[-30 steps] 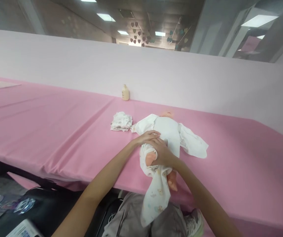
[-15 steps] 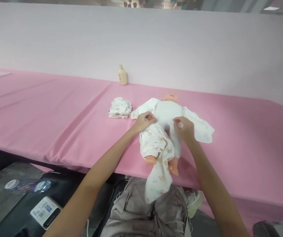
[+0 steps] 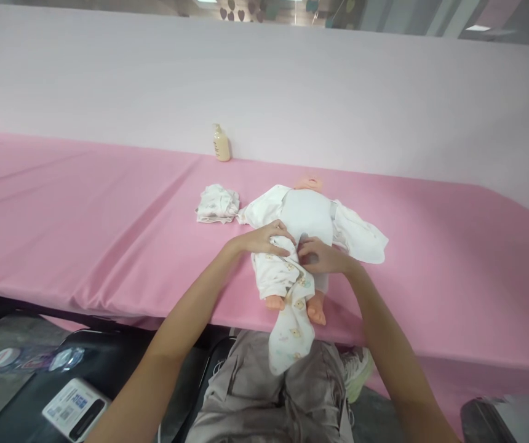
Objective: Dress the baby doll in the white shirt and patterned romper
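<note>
**Baby doll, part-dressed, on pink worktop**

Pink-covered worktop (image 3: 84,209). Crumpled cloth (image 3: 217,204) just left of the doll; pump bottle (image 3: 221,143) at the back wall. Left hand (image 3: 264,240), fingers pinching the printed trousers (image 3: 283,280) at the hip. Baby doll (image 3: 308,212) on its back, feet at the near edge. Right hand (image 3: 322,258), fingers gripping the same trousers at the crotch.

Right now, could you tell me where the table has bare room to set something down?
The table is bare left of the cloth and bottle, and again right of the doll. It is crowded at the doll, where the left hand and right hand grip its clothes.
</note>
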The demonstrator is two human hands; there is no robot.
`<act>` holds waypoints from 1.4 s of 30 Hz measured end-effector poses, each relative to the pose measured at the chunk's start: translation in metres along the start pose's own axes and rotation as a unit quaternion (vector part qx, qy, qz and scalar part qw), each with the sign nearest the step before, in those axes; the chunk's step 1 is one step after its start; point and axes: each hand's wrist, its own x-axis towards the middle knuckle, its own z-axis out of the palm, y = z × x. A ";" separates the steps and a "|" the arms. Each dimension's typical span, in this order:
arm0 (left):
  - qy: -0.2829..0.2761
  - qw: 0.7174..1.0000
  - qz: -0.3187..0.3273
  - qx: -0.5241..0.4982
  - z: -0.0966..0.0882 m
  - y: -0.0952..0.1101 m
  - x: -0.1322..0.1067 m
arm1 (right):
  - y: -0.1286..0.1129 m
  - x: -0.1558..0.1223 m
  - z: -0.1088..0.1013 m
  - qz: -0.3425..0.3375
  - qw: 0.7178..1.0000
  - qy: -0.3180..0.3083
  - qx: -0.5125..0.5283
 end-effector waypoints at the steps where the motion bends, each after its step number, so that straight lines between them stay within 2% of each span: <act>1: -0.008 1.000 0.002 -0.005 -0.002 0.000 -0.001 | -0.002 -0.002 -0.002 0.005 1.000 -0.012 0.025; 5: 0.017 0.997 0.017 -0.076 -0.004 0.001 -0.001 | -0.003 -0.003 -0.004 0.063 0.980 -0.018 0.186; 7: 0.070 0.985 0.005 -0.160 -0.002 0.001 0.001 | 0.001 0.000 0.000 0.091 0.947 0.038 0.307; 10: 0.149 0.932 -0.030 -0.328 0.009 0.002 0.006 | 0.008 0.008 0.009 0.113 0.870 0.187 0.443; 13: 0.154 0.865 -0.065 -0.473 0.024 0.005 0.013 | 0.013 0.016 0.016 0.131 0.819 0.280 0.484; 15: 0.140 0.828 -0.085 -0.537 0.032 0.005 0.017 | 0.014 0.017 0.017 0.147 0.810 0.296 0.485; 16: 0.129 0.811 -0.094 -0.563 0.033 0.005 0.018 | 0.013 0.016 0.016 0.154 0.814 0.291 0.479; 17: 0.117 0.796 -0.102 -0.585 0.034 0.004 0.018 | 0.011 0.015 0.015 0.159 0.825 0.275 0.468; 19: 0.091 0.780 -0.106 -0.610 0.031 0.003 0.015 | 0.006 0.010 0.011 0.159 0.865 0.209 0.427; 21: 0.070 0.795 -0.095 -0.595 0.027 0.002 0.011 | 0.002 0.005 0.007 0.148 0.902 0.123 0.386; 23: 0.045 0.841 -0.083 -0.533 0.023 0.005 0.007 | -0.001 0.003 0.005 0.136 0.905 0.081 0.394; 24: 0.033 0.868 -0.085 -0.488 0.022 0.007 0.006 | -0.001 0.004 0.006 0.133 0.892 0.090 0.422; 26: 0.008 0.916 -0.100 -0.388 0.019 0.012 0.004 | 0.000 0.007 0.009 0.137 0.844 0.146 0.497; 28: -0.008 0.941 -0.114 -0.318 0.018 0.016 0.005 | 0.002 0.012 0.014 0.151 0.801 0.196 0.546; 29: -0.007 0.945 -0.116 -0.307 0.017 0.016 0.005 | 0.003 0.013 0.015 0.157 0.791 0.208 0.554; 31: 0.024 0.938 -0.112 -0.328 0.017 0.013 0.006 | 0.003 0.015 0.017 0.161 0.793 0.220 0.544; 33: 0.090 0.913 -0.098 -0.386 0.018 0.008 0.007 | 0.001 0.013 0.016 0.161 0.821 0.208 0.507; 35: 0.142 0.880 -0.084 -0.446 0.021 0.003 0.009 | -0.003 0.010 0.013 0.173 0.860 0.166 0.451; 37: 0.153 0.856 -0.080 -0.488 0.024 -0.001 0.011 | -0.005 0.008 0.010 0.190 0.882 0.119 0.415; 39: 0.133 0.847 -0.087 -0.507 0.028 -0.002 0.012 | -0.003 0.007 0.009 0.189 0.875 0.116 0.430; 42: 0.084 0.864 -0.090 -0.488 0.029 0.001 0.012 | 0.004 0.009 0.012 0.168 0.834 0.163 0.499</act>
